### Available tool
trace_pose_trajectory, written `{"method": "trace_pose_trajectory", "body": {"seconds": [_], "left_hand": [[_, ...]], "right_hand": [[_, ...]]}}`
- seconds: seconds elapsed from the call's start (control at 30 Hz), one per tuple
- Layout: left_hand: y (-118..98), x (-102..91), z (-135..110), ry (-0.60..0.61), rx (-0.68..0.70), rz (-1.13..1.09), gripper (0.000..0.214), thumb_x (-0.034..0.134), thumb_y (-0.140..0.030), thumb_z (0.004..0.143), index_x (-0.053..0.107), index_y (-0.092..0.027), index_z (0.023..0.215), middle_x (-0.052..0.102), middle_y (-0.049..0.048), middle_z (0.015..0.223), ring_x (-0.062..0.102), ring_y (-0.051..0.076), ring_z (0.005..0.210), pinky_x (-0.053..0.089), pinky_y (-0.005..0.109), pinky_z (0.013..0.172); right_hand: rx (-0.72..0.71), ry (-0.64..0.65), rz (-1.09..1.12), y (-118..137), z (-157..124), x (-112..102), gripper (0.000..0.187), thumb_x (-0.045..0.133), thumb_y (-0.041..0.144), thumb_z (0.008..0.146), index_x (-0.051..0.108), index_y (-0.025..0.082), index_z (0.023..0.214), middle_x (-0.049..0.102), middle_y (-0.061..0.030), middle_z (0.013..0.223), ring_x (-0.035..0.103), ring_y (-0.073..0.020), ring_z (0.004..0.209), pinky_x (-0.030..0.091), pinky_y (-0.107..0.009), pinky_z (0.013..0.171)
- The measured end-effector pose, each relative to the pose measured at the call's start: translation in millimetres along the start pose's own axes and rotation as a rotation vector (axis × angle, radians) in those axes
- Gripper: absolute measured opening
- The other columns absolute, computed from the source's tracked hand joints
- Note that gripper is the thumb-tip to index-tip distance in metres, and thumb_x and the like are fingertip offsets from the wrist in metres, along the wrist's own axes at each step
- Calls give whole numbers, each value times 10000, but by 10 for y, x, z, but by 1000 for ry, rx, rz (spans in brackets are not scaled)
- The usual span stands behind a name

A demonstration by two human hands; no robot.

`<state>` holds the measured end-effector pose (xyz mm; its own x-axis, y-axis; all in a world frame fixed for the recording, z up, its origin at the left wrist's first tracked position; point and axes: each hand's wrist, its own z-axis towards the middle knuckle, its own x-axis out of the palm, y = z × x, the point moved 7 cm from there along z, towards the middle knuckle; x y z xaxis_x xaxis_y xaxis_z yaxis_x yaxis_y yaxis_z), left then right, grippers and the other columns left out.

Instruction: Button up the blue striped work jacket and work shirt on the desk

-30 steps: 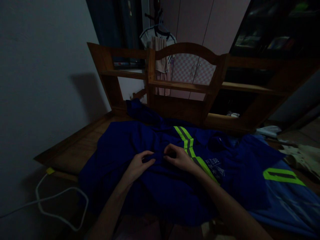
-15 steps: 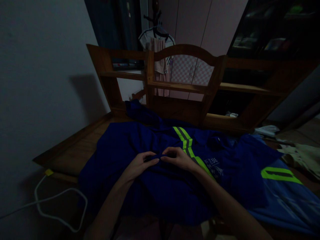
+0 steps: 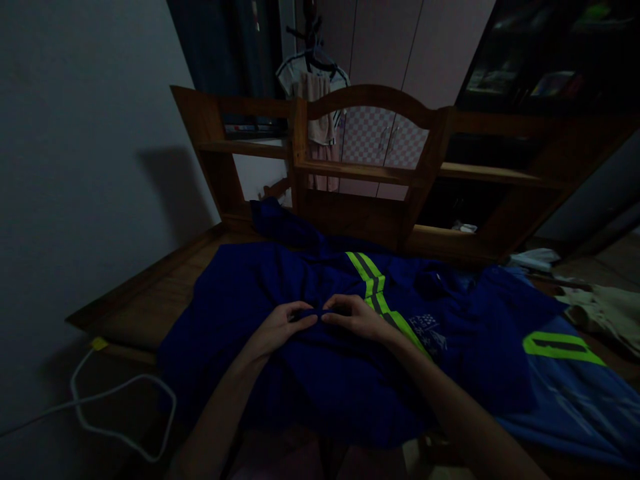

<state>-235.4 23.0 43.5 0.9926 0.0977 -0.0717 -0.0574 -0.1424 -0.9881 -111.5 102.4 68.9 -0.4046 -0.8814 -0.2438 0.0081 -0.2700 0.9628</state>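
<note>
A dark blue work jacket (image 3: 225, 300) with yellow-green reflective bands and a white printed emblem lies spread out in front of me. Near its middle, my left hand (image 3: 283, 325) pinches a bit of the cloth between thumb and fingers. My right hand (image 3: 357, 317) pinches the cloth right beside it, fingertips almost meeting those of the left. Whatever small part sits between the fingertips is too dark to make out. One sleeve of the jacket reaches back toward the wooden headboard (image 3: 355, 217).
Lighter blue cloth (image 3: 575, 400) lies under the jacket's right side. A white cable (image 3: 125, 380) loops at the lower left, by the wall (image 3: 90, 167). Behind the headboard, clothes hang on a rack (image 3: 313, 67) before a pink wardrobe (image 3: 385, 60). Pale cloth (image 3: 605, 313) lies far right.
Almost nothing differs. Both hands stay pinched on the jacket at the same spot; the view has shifted very slightly.
</note>
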Motion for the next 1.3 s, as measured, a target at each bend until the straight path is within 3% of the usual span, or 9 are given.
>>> {"method": "trace_pose_trajectory", "body": {"seconds": [0.27, 0.47, 0.6, 0.9, 1.07, 1.3], "left_hand": [[-86, 14, -38, 75, 87, 180, 319, 654, -420, 799, 607, -168, 990, 577, 17, 903, 531, 176, 848, 398, 237, 712], [-122, 47, -49, 82, 71, 52, 337, 678, -388, 789, 598, -142, 1006, 596, 50, 953, 551, 194, 903, 409, 248, 765], [-81, 18, -48, -4, 64, 54, 354, 702, -403, 771, 610, -147, 997, 615, 45, 941, 571, 188, 872, 420, 238, 733], [-205, -38, -152, -324, 272, 401, 236, 656, -385, 813, 645, -218, 980, 641, 2, 971, 589, 188, 912, 433, 266, 839], [-203, 10, -157, -338, 331, 424, 145, 625, -285, 830, 641, -225, 960, 639, -19, 989, 585, 165, 950, 428, 246, 869], [-234, 52, -195, -335, 359, 417, 136, 619, -272, 841, 625, -236, 972, 632, -32, 991, 587, 145, 951, 431, 226, 872]], "right_hand": [[-7, 60, 53, -24, -9, 17, 240, 685, 350, 818, 635, 151, 945, 612, -15, 882, 552, -142, 810, 414, -233, 718], [12, 42, 84, -25, 4, -3, 246, 683, 355, 821, 630, 145, 936, 592, -3, 816, 524, -115, 728, 389, -206, 638], [17, 16, 93, -51, 16, -14, 260, 683, 369, 817, 629, 140, 926, 599, -16, 828, 531, -131, 747, 391, -220, 656], [32, 12, 117, -110, 18, -58, 283, 746, 362, 752, 603, 125, 811, 595, -14, 761, 518, -124, 673, 375, -215, 586], [31, 20, 122, -151, 18, -21, 297, 764, 365, 728, 608, 126, 808, 610, -18, 763, 527, -125, 665, 385, -220, 596], [-35, -30, 73, -112, 32, -26, 279, 745, 355, 746, 626, 126, 852, 622, -20, 793, 554, -128, 705, 418, -222, 643]]}}
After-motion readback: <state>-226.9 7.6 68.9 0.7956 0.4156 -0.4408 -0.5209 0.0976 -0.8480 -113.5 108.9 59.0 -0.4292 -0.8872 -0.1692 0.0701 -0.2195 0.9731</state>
